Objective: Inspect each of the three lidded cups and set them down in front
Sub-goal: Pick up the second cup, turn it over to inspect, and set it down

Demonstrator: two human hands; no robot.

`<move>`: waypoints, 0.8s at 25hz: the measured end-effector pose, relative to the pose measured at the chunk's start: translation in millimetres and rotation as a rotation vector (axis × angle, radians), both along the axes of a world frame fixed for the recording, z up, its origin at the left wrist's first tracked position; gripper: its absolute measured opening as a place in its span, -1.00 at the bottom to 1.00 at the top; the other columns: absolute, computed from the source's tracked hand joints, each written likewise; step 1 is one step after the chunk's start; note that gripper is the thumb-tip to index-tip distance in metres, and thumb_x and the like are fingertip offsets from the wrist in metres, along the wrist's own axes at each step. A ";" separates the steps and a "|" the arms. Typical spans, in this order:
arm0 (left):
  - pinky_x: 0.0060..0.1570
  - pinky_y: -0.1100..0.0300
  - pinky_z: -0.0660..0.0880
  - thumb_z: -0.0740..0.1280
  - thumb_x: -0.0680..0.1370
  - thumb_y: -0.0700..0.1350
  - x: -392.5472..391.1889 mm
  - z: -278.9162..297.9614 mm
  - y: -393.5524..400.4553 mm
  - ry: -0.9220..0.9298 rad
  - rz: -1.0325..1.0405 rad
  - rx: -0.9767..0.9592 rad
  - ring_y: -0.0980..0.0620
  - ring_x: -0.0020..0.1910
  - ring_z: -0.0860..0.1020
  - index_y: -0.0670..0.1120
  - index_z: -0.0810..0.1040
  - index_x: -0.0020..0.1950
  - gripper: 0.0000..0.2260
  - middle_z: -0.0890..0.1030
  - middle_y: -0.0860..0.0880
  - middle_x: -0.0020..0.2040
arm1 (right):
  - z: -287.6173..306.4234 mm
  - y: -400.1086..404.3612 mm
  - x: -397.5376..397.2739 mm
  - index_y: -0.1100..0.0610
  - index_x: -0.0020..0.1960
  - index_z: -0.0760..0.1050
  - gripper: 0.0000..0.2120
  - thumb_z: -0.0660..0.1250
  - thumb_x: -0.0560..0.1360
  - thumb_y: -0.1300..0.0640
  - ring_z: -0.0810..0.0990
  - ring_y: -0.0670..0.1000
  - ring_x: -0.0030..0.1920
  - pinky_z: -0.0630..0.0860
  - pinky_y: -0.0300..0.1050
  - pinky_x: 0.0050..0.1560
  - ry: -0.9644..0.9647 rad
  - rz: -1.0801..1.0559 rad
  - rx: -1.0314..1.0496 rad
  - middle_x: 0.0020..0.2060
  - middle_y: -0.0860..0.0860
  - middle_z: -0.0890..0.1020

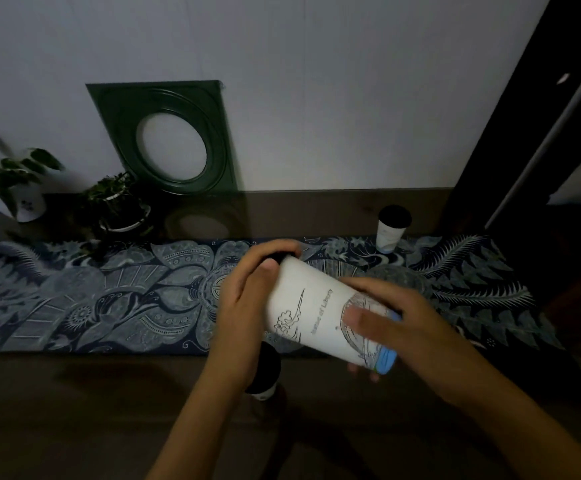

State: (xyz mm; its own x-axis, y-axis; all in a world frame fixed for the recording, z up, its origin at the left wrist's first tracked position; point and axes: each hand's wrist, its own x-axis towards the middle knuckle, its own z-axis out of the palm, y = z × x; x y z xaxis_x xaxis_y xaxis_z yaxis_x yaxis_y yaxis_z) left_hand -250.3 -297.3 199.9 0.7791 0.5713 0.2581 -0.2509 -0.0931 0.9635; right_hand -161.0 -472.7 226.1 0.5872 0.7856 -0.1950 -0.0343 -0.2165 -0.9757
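I hold a white paper cup (311, 308) tilted on its side above the table, its black lid up-left and its blue-banded base down-right. My left hand (251, 292) grips the lid end. My right hand (396, 323) curls round the base end, fingers across the printed drawing. A second lidded cup (265, 375) stands on the dark table right below my left wrist, mostly hidden. A third lidded cup (391, 228) stands upright at the back right, on the runner's far edge.
A blue patterned runner (109, 299) lies across the dark table (91, 410). Two potted plants (119, 202) and a green frame with a round opening (171, 140) stand at the back left against the wall. A dark post (511, 168) rises at the right.
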 end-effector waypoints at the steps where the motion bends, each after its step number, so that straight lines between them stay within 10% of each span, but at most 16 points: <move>1: -0.21 0.14 0.59 0.24 0.55 0.02 2.7 0.9 -0.8 0.061 0.027 -0.062 0.06 -0.07 0.65 0.09 0.69 0.01 -0.78 0.71 0.04 0.02 | -1.4 -1.0 1.1 -0.29 0.32 0.37 -0.44 0.42 0.36 -0.26 0.65 -0.15 -0.06 0.62 -0.20 -0.20 -0.363 0.056 -0.102 0.10 -0.18 0.61; 3: -0.34 0.20 0.58 0.23 0.56 0.01 6.7 2.1 -0.2 0.174 0.057 -0.168 0.12 -0.17 0.65 0.09 0.69 -0.02 -0.77 0.72 0.07 -0.06 | -10.6 -2.0 7.7 -0.21 0.49 0.17 -0.23 0.32 0.36 -0.36 0.54 -0.19 0.09 0.61 -0.17 -0.09 -1.188 0.131 -0.281 0.26 -0.24 0.42; 5: -0.20 0.11 0.61 0.20 0.55 0.09 4.6 1.0 1.2 0.162 0.017 -0.160 0.07 -0.04 0.66 0.10 0.68 0.05 -0.72 0.70 0.00 0.07 | -18.9 -5.1 12.7 -0.07 0.53 0.13 -0.17 0.28 0.37 -0.34 0.55 -0.09 0.09 0.62 -0.13 -0.13 -1.448 0.150 -0.235 0.30 -0.09 0.43; 7: -0.04 0.05 0.61 0.18 0.55 0.17 -0.2 1.4 2.5 0.072 -0.048 -0.067 -0.01 0.10 0.64 0.13 0.64 0.15 -0.68 0.66 -0.03 0.18 | -15.4 -5.6 12.4 -0.16 0.52 0.15 -0.18 0.35 0.35 -0.31 0.53 -0.16 0.08 0.60 -0.19 -0.08 -1.193 0.119 -0.172 0.27 -0.18 0.45; 11: 0.05 -0.08 0.58 0.16 0.54 0.13 -3.8 1.4 7.9 -0.007 -0.104 0.051 -0.09 0.16 0.61 0.10 0.61 0.19 -0.66 0.64 -0.02 0.23 | -1.0 -1.3 3.6 -0.11 0.33 0.47 -0.37 0.53 0.28 -0.08 0.67 0.02 -0.31 0.54 -0.13 -0.44 0.136 0.023 0.058 -0.08 0.05 0.74; 13: 0.08 -0.20 0.55 0.17 0.54 0.12 -3.6 -1.4 8.7 -0.018 -0.092 0.030 -0.16 0.16 0.60 0.09 0.63 0.14 -0.68 0.65 -0.06 0.22 | -0.9 0.9 1.5 -0.11 0.23 0.51 -0.50 0.51 0.31 -0.06 0.63 0.07 -0.41 0.46 -0.16 -0.52 0.238 0.007 0.020 -0.16 0.09 0.74; 15: 0.04 -0.20 0.55 0.21 0.51 0.12 -0.8 -2.7 8.4 0.004 -0.040 -0.028 -0.18 0.12 0.62 0.10 0.66 0.07 -0.71 0.67 -0.07 0.17 | -0.3 2.7 -0.1 -0.22 0.29 0.44 -0.50 0.47 0.37 -0.15 0.68 -0.04 -0.21 0.58 -0.16 -0.36 -0.093 0.018 -0.047 0.02 -0.05 0.70; 18: -0.13 0.02 0.55 0.22 0.50 0.08 7.9 -3.8 6.3 0.129 0.032 -0.095 0.09 -0.05 0.64 0.16 0.69 -0.05 -0.76 0.72 0.09 0.02 | -11.0 1.8 5.0 -0.17 0.49 0.19 -0.23 0.31 0.35 -0.35 0.59 -0.12 0.06 0.60 -0.17 -0.08 -1.186 0.092 -0.285 0.28 -0.16 0.45; 20: -0.09 0.04 0.54 0.20 0.51 0.08 10.8 -3.5 7.5 0.172 0.031 -0.064 0.19 -0.05 0.64 0.19 0.69 -0.05 -0.74 0.71 0.16 0.01 | -16.3 0.9 6.7 -0.14 0.53 0.10 -0.17 0.26 0.35 -0.37 0.60 -0.06 0.04 0.59 -0.14 -0.09 -1.336 0.104 -0.288 0.29 -0.14 0.43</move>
State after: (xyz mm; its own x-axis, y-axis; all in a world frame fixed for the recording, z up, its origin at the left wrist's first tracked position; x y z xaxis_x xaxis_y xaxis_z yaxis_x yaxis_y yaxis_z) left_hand -239.5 -289.8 196.4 0.7906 0.6064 0.0846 -0.0794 -0.0355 0.9962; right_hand -154.3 -471.8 209.7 0.3968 0.8655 0.3059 0.9171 -0.3592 -0.1731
